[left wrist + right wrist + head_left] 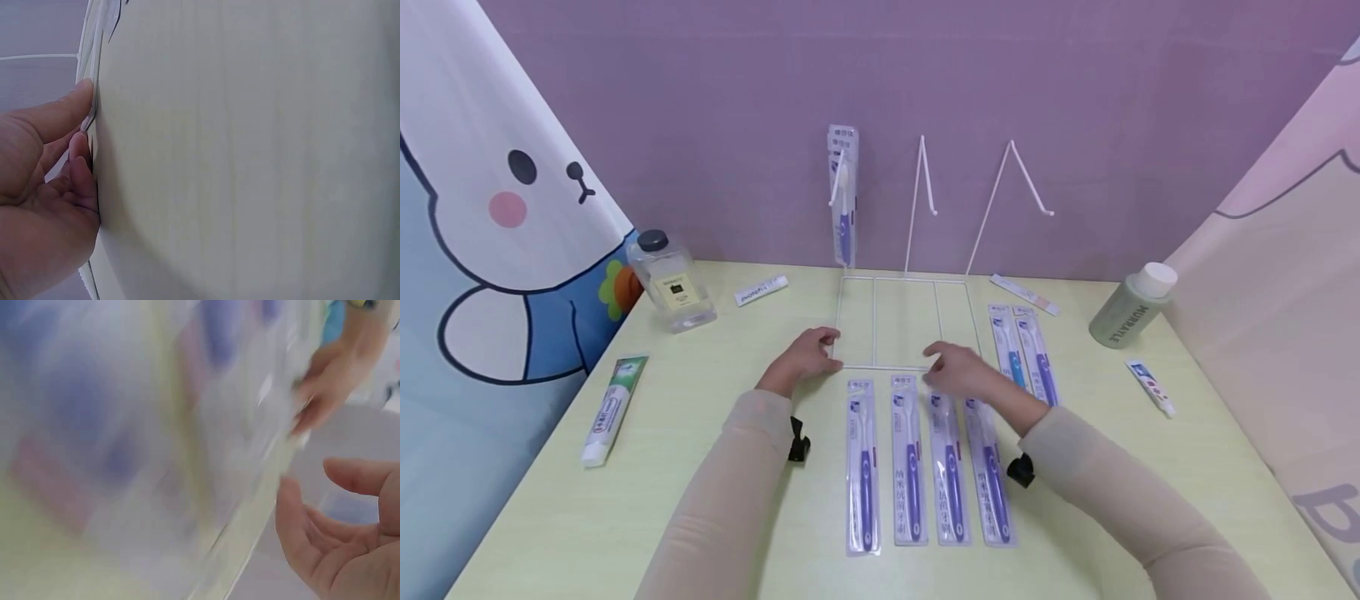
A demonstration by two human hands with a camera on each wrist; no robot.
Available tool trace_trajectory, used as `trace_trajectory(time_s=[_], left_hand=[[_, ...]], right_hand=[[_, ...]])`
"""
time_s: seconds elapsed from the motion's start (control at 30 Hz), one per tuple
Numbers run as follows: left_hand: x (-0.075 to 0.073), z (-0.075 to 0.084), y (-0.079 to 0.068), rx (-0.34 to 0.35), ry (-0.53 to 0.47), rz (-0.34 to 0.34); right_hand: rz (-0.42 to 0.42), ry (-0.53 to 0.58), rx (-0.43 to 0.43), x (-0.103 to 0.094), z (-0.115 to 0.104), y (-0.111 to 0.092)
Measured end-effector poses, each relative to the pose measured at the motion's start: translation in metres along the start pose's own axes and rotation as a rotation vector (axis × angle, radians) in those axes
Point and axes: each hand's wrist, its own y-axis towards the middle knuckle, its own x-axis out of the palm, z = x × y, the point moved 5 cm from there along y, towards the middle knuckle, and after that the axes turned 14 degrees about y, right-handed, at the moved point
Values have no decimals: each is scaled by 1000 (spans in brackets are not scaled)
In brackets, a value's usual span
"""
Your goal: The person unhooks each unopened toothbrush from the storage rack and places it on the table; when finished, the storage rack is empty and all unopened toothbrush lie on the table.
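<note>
A white wire display rack (874,325) lies on the table, with three upright hook arms at its back. My left hand (805,357) pinches its front left corner; in the left wrist view the thumb presses on the wire (95,94) and the fingers curl beneath. Beside the front wire, my right hand (958,369) has thumb and fingers parted, with nothing between them. Packaged toothbrushes (844,225) hang on the left hook. Several purple toothbrush packs (865,467) lie in a row before the rack. A blue toothbrush pack (1003,337) and a purple one (1036,354) lie right of it.
On the left are a clear bottle (672,287), a green and white toothpaste tube (615,410) and a small tube (762,290). A slim tube (1024,294), a green bottle (1131,308) and another small tube (1150,387) lie on the right. A purple backdrop (737,150) stands behind.
</note>
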Motion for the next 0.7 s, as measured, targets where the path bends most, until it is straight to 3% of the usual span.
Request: trace_trajectory(time_s=[0.1,0.2,0.5,0.7], left_hand=[[0,-1,0,-3,0,0],[0,-2,0,-10,-5,-2],[-1,0,-3,-11,1,-3],[0,5,-4,15,26,13]], right_hand=[[119,-79,-27,-27,19,11],[179,-115,-21,-45,38,20],[129,-178,82,-59,67,32],[124,-167,57,-61,73,30]])
